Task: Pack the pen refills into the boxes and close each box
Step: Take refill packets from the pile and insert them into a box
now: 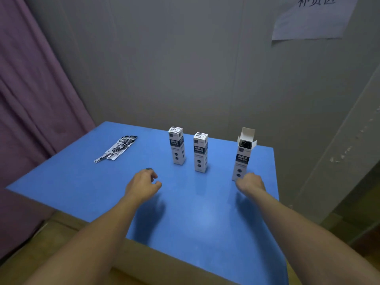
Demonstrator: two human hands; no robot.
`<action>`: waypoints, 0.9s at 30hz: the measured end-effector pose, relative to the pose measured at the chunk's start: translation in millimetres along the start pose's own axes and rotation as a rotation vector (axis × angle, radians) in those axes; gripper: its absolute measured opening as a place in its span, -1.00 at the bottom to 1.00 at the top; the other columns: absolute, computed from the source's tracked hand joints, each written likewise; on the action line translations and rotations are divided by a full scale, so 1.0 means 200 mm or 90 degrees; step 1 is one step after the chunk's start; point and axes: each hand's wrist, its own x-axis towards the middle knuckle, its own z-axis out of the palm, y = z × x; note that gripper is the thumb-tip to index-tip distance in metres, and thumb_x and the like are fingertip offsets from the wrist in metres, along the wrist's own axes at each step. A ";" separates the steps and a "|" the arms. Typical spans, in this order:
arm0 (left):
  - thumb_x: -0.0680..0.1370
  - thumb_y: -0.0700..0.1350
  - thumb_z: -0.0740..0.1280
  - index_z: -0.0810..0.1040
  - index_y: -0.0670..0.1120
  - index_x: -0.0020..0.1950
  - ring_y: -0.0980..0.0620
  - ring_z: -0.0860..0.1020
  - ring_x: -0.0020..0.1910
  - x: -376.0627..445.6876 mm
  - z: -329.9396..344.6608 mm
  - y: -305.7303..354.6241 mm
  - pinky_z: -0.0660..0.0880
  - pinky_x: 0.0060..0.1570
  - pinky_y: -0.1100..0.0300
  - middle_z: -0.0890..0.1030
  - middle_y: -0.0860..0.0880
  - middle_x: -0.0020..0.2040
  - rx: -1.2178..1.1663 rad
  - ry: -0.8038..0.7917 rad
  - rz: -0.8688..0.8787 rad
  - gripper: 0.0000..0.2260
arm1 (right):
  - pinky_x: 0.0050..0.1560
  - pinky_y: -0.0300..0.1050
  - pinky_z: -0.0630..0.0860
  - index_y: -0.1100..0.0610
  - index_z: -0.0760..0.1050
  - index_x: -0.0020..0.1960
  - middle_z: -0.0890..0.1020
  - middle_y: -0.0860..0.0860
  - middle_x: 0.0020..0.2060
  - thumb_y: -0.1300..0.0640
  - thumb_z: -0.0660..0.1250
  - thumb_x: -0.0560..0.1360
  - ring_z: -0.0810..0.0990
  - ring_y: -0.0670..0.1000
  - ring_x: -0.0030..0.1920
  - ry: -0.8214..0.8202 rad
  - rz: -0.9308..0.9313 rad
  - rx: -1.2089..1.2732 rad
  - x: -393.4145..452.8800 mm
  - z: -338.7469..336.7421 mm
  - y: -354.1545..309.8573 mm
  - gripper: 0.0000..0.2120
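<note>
Three upright boxes stand on the blue table [205,212], the rightmost open box [242,155] just beyond the empty, loosely curled right hand [249,183], likely light and tippy, best pinched mid-body, while the left hand [141,182] hangs empty, curled, and packeted refills [117,150] lie far-left.

flat blue tabletop [185,212]: solid bright blue, no pattern at all
three tall cardboard refill boxes [200,152]: white with a black band and black print, plus dark round dots lower down
open box on the right [242,155]: flaps plain white inside, dark stuff showing in the mouth
loose packaged pen refills [117,149]: black-and-white print
pleated curtain [30,99]: dusty mauve-purple
wall [164,58]: flat grey-green
paper sheet on wall [310,19]: pale white, dark characters
</note>
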 end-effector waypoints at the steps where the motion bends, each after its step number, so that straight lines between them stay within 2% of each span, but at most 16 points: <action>1: 0.50 0.01 0.34 0.57 0.02 0.15 0.00 0.54 0.05 -0.02 -0.03 -0.05 0.53 0.03 0.07 0.54 0.05 0.08 0.006 -0.002 -0.011 -0.75 | 0.01 0.00 0.58 0.20 0.49 0.20 0.54 0.14 0.13 0.05 0.24 0.50 0.56 0.20 0.09 -0.011 -0.021 -0.041 -0.06 0.02 -0.03 -0.66; 4: 0.52 0.04 0.31 0.56 0.03 0.19 0.01 0.53 0.06 -0.10 -0.11 -0.21 0.51 -0.01 0.10 0.53 0.05 0.12 0.043 -0.007 -0.042 -0.73 | -0.10 -0.08 0.51 0.19 0.46 0.15 0.51 0.11 0.05 0.09 0.26 0.49 0.52 0.14 0.00 -0.029 -0.113 -0.147 -0.21 0.12 -0.16 -0.72; 8: 0.52 0.07 0.28 0.55 0.01 0.18 0.02 0.52 0.05 -0.22 -0.22 -0.46 0.48 -0.08 0.12 0.52 0.05 0.11 0.075 -0.004 -0.065 -0.72 | 0.12 0.02 0.46 0.17 0.40 0.21 0.44 0.12 0.22 0.12 0.22 0.51 0.43 0.17 0.24 -0.040 -0.246 -0.255 -0.39 0.29 -0.36 -0.71; 13: 0.50 0.07 0.26 0.56 0.02 0.17 0.02 0.55 0.05 -0.35 -0.38 -0.74 0.51 -0.08 0.13 0.59 0.04 0.06 0.074 0.001 -0.105 -0.71 | 0.19 0.04 0.44 0.17 0.39 0.24 0.44 0.12 0.23 0.11 0.21 0.55 0.41 0.16 0.29 -0.043 -0.367 -0.321 -0.59 0.52 -0.62 -0.71; 15: 0.49 0.08 0.26 0.55 0.02 0.17 0.03 0.57 -0.01 -0.40 -0.44 -0.85 0.50 -0.16 0.15 0.62 0.04 -0.01 0.072 0.002 -0.112 -0.70 | 0.19 0.05 0.45 0.17 0.39 0.24 0.44 0.12 0.22 0.09 0.22 0.56 0.42 0.17 0.27 -0.050 -0.402 -0.338 -0.68 0.60 -0.73 -0.71; 18: 0.51 0.06 0.25 0.53 0.01 0.16 0.06 0.57 -0.10 -0.47 -0.52 -1.00 0.39 -0.33 0.20 0.61 0.05 -0.06 0.078 0.010 -0.124 -0.73 | 0.17 0.05 0.45 0.18 0.38 0.24 0.44 0.12 0.23 0.10 0.21 0.57 0.41 0.16 0.26 -0.061 -0.441 -0.347 -0.79 0.72 -0.88 -0.72; 23: 0.50 0.03 0.24 0.54 0.01 0.06 0.08 0.56 -0.17 -0.51 -0.60 -1.22 0.56 -0.25 0.13 0.58 0.08 -0.11 0.078 0.020 -0.161 -0.80 | 0.15 0.04 0.46 0.18 0.38 0.23 0.43 0.12 0.22 0.11 0.20 0.57 0.41 0.16 0.26 -0.057 -0.488 -0.354 -0.94 0.89 -1.06 -0.73; 27: 0.53 0.00 0.23 0.53 0.01 0.03 0.06 0.55 -0.19 -0.48 -0.63 -1.33 0.44 -0.35 0.20 0.54 0.06 -0.12 0.094 0.023 -0.178 -0.85 | 0.14 0.03 0.46 0.18 0.37 0.23 0.43 0.11 0.22 0.12 0.20 0.57 0.42 0.14 0.26 -0.056 -0.515 -0.363 -0.98 0.98 -1.20 -0.74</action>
